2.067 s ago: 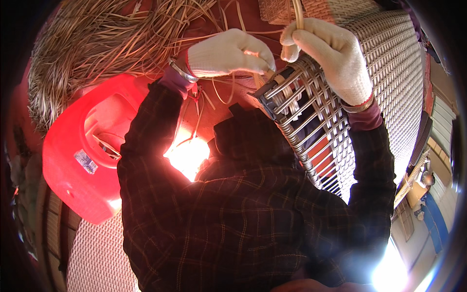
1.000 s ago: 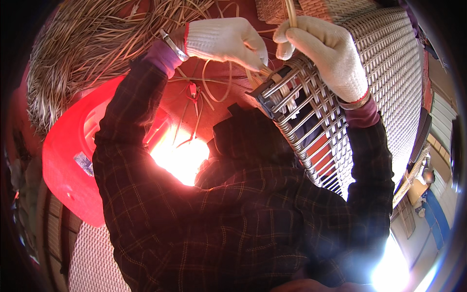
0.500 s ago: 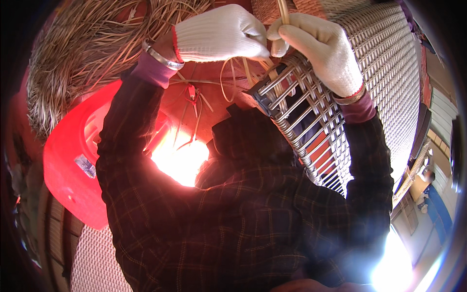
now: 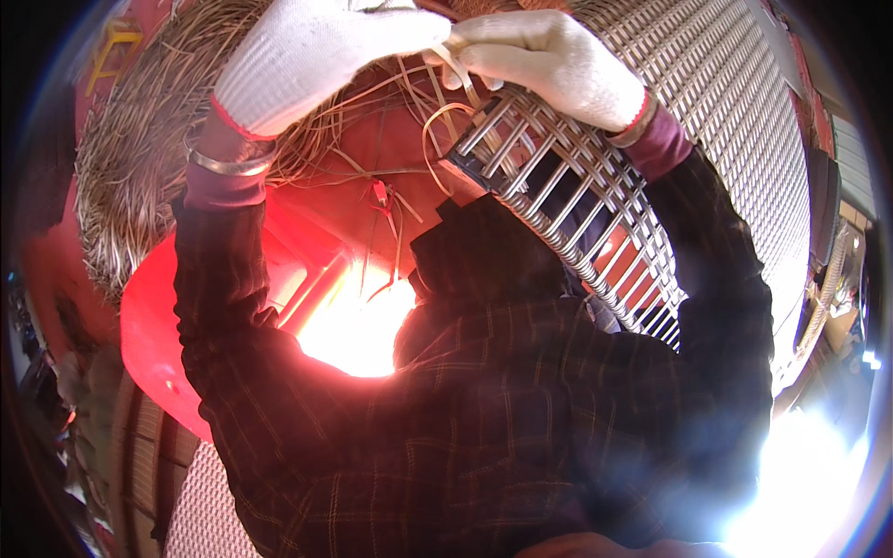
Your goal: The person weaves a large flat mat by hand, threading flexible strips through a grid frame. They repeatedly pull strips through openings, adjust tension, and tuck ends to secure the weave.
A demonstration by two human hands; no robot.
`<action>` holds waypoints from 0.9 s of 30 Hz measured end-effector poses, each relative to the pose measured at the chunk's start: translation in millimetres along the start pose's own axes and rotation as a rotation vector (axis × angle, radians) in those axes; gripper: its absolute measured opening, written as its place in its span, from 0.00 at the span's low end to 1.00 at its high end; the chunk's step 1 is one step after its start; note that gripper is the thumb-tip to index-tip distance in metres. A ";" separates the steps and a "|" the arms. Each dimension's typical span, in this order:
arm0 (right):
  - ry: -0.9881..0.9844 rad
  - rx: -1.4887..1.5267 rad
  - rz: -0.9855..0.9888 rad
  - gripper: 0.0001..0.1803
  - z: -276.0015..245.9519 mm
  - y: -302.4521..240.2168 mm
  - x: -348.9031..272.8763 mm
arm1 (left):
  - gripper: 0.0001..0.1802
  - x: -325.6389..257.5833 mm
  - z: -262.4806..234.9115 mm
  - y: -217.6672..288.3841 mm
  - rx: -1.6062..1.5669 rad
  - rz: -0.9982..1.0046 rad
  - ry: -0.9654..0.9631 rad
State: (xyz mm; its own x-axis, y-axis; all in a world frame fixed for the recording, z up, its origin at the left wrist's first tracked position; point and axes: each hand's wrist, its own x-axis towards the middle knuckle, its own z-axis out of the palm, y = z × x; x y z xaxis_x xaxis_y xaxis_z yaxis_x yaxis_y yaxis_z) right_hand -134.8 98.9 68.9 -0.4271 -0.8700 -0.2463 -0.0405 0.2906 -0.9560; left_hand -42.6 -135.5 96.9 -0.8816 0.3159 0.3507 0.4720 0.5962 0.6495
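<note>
White knit gloves with red cuffs cover both of my hands, which meet at the top over a corner of a woven wicker piece (image 4: 614,186). My right hand (image 4: 553,65) pinches a pale flat weaving strip (image 4: 458,67) between thumb and fingers, just above the corner's dark end. My left hand (image 4: 321,65) comes in from the left, its thumb tip against the right fingertips, closed on the same strip. The upper edge cuts off some of its fingers. Below the hands, the strip runs down to the frame's bare metal-like rods (image 4: 558,200), where the weave is open.
A big bundle of loose strips (image 4: 158,149) lies at the upper left. Below it stands a red plastic object (image 4: 158,344), partly behind my left arm. Finished weave (image 4: 735,121) curves along the right. A yellow stool (image 4: 116,51) shows far left. Bright glare hides some parts.
Both hands have shifted left and up in the view. The strip that stood upright above my right hand now bends down between the fingertips. The view has also shifted somewhat.
</note>
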 end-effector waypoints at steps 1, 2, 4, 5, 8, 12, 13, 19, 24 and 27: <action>-0.012 0.016 -0.020 0.14 -0.5 1.7 1.5 | 0.05 0.2 1.3 3.9 0.165 0.108 -0.022; -0.025 0.032 -0.040 0.14 -0.3 4.9 3.0 | 0.05 0.1 2.9 7.5 0.328 0.220 -0.025; 0.013 0.106 -0.035 0.13 0.0 12.6 5.3 | 0.05 -6.2 14.0 16.3 0.173 -0.045 0.179; 0.026 0.094 -0.042 0.13 -0.6 16.0 5.8 | 0.13 -11.8 14.0 19.8 0.156 -0.170 0.230; 0.059 0.089 -0.069 0.12 0.0 23.2 7.2 | 0.10 -18.8 16.6 19.7 0.693 0.287 0.331; 0.124 0.076 -0.089 0.12 1.1 24.8 6.6 | 0.09 -42.4 57.8 21.9 -0.049 -0.503 0.239; 0.122 0.094 -0.098 0.12 1.8 24.8 6.4 | 0.12 -47.8 68.1 19.9 -0.175 -0.565 0.174; 0.143 0.091 -0.112 0.11 2.2 27.5 6.5 | 0.18 -42.7 113.0 -5.6 -0.417 -0.714 0.063; 0.185 0.146 -0.147 0.10 8.2 29.8 9.9 | 0.17 -41.4 124.8 -4.6 -0.529 -0.758 0.123; 0.224 0.108 -0.108 0.11 7.8 31.4 9.4 | 0.16 -43.7 132.4 -1.7 -0.680 -0.799 0.192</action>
State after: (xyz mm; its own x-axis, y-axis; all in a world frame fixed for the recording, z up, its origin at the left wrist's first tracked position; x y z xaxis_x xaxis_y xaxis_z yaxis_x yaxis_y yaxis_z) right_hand -133.1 96.8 35.3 -0.6150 -0.7806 -0.1116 -0.0059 0.1460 -0.9893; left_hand -5.3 -52.6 -8.9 -0.9491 -0.1419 -0.2813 -0.2873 0.0233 0.9576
